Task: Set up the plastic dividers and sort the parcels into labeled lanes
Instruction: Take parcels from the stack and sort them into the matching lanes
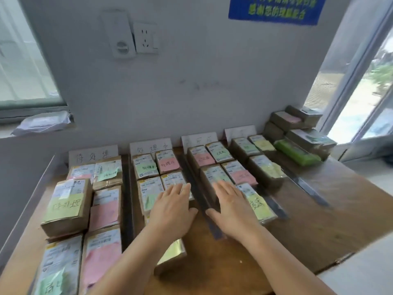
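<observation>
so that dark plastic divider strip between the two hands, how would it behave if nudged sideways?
The divider strip looks long, thin and low, so it would probably slide or pivot easily on the wooden table. Boxes close alongside should limit it.

A wooden table [319,231] stands against a grey wall [212,81] bearing a white socket [145,38] and blue notice [276,8], daylit windows [23,67] either side.

A wooden counter [319,237] against a grey wall is covered by rows of brown parcels [68,207] with pink and green notes, separated by dark plastic dividers [127,199]; handwritten lane labels [93,155] are propped at the back.
</observation>
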The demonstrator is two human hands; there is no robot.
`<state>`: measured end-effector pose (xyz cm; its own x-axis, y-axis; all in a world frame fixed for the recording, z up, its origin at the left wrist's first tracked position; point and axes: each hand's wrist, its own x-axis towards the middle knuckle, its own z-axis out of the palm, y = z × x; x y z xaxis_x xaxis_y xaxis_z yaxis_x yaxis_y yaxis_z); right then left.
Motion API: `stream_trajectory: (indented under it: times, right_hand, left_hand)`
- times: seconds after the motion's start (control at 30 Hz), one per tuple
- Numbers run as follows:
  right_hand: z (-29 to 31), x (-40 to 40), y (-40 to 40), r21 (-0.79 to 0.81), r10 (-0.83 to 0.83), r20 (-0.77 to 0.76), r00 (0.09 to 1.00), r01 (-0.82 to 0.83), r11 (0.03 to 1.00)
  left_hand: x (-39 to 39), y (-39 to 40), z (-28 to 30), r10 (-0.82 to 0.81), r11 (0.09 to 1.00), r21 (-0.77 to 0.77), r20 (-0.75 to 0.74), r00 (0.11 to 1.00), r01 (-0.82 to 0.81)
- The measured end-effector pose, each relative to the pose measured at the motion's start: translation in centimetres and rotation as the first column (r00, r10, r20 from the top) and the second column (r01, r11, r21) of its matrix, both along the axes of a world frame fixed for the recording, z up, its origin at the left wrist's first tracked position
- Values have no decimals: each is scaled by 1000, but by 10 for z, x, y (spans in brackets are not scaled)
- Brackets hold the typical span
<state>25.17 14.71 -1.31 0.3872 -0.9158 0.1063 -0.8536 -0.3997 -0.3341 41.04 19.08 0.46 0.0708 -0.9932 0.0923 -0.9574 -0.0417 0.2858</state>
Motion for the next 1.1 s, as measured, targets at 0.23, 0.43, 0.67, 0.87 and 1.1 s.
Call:
stream_trajectory:
  times: [0.23, 0.43, 0.67, 0.87, 1.1]
  right_hand:
    - [14, -133, -11, -8, -76, -8, 997, 76, 997]
    - [23, -237, -18, -14, -156, 18, 988, 157, 988]
    - [26, -325, -33, 0, -203, 11, 979, 203, 979]
    - [19, -375, -60, -9, -258, 45, 965, 259, 966]
    - [16, -419, -131, -45, -288, 8, 958, 288, 957]
  left_hand:
    - [-125, -21, 6, -64, 998, -9, -14, 998, 64]
    - [-222, -39, 9, -118, 993, -33, -48, 992, 117]
    - [-308, -67, 15, -238, 971, -30, -16, 971, 238]
    - [-356, -113, 14, -294, 955, -39, -10, 956, 293]
    - [-390, -195, 11, -346, 938, -35, -4, 938, 346]
